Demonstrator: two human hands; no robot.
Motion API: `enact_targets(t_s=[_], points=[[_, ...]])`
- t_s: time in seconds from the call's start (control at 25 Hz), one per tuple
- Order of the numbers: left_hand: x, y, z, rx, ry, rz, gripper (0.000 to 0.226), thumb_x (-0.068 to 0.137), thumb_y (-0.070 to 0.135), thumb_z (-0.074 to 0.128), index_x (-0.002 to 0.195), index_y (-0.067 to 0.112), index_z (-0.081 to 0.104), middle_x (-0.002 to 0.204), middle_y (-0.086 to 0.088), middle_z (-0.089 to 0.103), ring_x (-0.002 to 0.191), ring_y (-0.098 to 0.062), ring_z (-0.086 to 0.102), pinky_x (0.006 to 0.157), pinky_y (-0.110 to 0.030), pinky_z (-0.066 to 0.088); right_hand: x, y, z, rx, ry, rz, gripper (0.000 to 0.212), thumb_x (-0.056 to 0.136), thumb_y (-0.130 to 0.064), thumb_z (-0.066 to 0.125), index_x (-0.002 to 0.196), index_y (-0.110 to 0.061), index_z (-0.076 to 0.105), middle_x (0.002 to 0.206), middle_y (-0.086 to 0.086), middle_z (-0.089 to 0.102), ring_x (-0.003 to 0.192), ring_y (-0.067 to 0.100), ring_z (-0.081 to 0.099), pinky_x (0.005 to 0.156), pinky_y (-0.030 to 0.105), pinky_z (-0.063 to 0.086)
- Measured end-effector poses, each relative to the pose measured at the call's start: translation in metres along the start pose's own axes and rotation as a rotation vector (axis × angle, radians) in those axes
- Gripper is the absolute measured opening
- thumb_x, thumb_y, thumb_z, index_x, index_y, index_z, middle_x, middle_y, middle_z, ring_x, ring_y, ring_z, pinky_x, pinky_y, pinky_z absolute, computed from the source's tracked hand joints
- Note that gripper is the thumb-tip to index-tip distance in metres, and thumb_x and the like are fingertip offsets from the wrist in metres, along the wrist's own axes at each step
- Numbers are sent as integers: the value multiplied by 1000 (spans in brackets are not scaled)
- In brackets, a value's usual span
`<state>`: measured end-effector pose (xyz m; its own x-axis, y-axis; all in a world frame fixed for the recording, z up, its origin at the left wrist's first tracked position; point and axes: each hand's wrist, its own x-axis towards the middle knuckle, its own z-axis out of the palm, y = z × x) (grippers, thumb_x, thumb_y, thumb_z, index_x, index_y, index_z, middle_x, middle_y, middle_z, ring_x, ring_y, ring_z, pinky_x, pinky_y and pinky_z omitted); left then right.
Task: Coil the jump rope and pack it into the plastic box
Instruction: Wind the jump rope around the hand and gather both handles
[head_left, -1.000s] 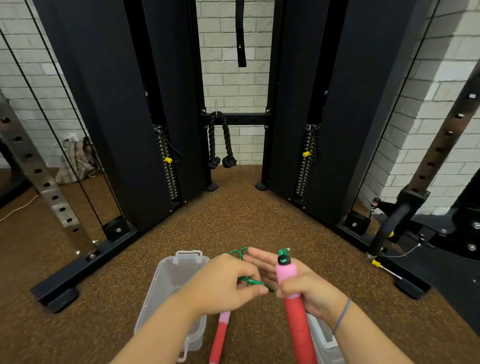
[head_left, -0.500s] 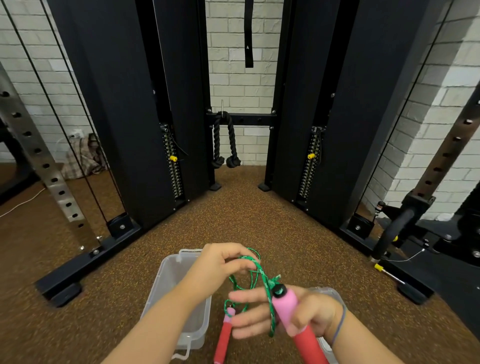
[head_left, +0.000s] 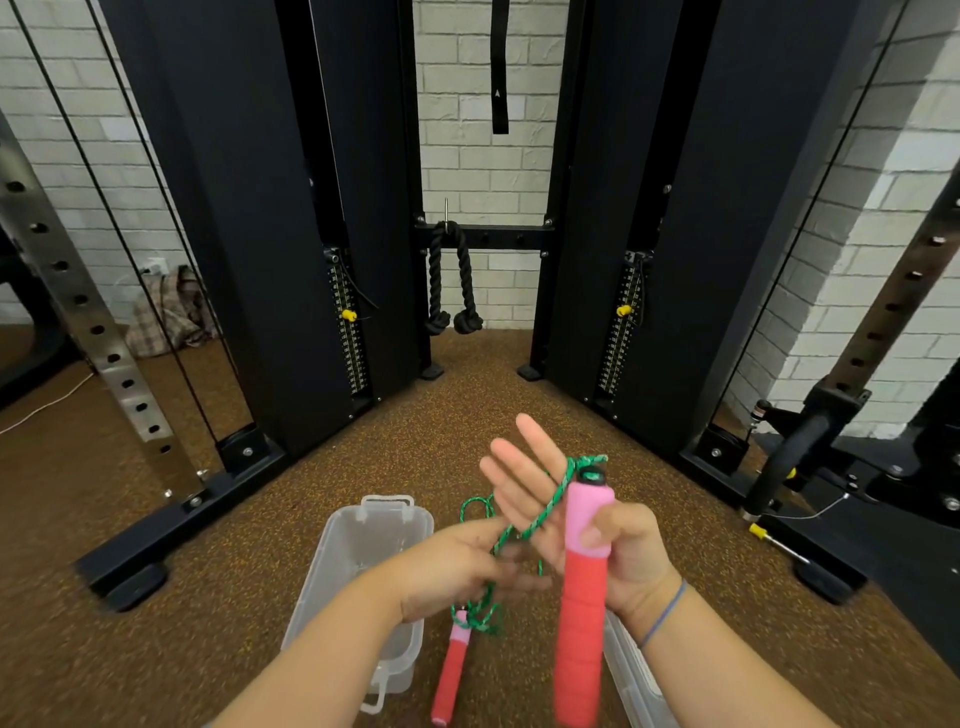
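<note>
- While a black cable machine (head_left: 260, 208) fills the far wall of a gym, a person stands over a brown rubber floor (head_left: 467, 415) and winds a jump rope.
- Near left on the floor sits the clear plastic box (head_left: 358, 566), open and apparently empty; its near end is partly covered by the left forearm. A second clear piece, perhaps the lid (head_left: 631, 670), lies near right, mostly hidden under the right forearm, so its identity is uncertain.
- The right hand (head_left: 597, 540) has its fingers spread, thumb pressed on the upright pink-and-red handle (head_left: 582, 587), whose lower end blurs out near the frame edge.
- The left hand (head_left: 457, 566) is blurred; its grip seems to pinch the cord, though that cannot be told for sure.
- The green cord (head_left: 530, 527) runs across the right palm and hangs in limp loops to the second handle (head_left: 451, 670), dangling lower.
- Judged from this, the cord is light, soft and springy, liable to slip off open fingers; the padded handles look the firm places to hold. How many turns are wound is hard to make out.
</note>
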<state>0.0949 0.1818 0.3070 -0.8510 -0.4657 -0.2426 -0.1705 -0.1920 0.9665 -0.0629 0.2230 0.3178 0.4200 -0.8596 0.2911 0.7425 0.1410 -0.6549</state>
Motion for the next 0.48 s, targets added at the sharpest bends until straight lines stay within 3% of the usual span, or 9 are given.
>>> enact_targets(t_s=[0.08,0.16,0.24,0.36,0.48], points=[[-1,2,-6,-41,1,-7,38,90,9,44,127,16,46,118,0,64,104,-20,66,85,-26,53,2,-6,-2,-30,75,-35,92,58,5,54,146,-6,30,149,18,37,141,29,29,118,40,11],[0,0,-6,50,20,-20,30,93,15,44,121,24,50,112,3,67,93,-15,70,82,-28,53,5,-9,-6,-57,152,-33,95,52,3,61,143,-8,36,147,15,41,139,25,36,115,36,24],[-1,3,-1,164,53,-49,26,99,15,38,120,27,48,109,5,66,80,-10,70,68,-24,55,7,-8,-12,-108,246,-24,93,50,5,57,140,-11,40,145,11,46,136,22,41,112,32,33],[3,-2,-2,558,170,-38,27,100,21,36,121,10,47,110,1,67,61,-12,68,41,-15,45,9,0,-20,-258,409,-5,85,56,9,50,138,-11,43,142,10,50,131,19,48,109,30,37],[2,1,-5,858,230,1,27,94,31,47,97,6,59,85,0,72,57,-20,65,48,-20,45,6,10,-25,-421,500,44,77,58,9,45,131,-15,47,142,9,49,130,18,48,107,29,39]])
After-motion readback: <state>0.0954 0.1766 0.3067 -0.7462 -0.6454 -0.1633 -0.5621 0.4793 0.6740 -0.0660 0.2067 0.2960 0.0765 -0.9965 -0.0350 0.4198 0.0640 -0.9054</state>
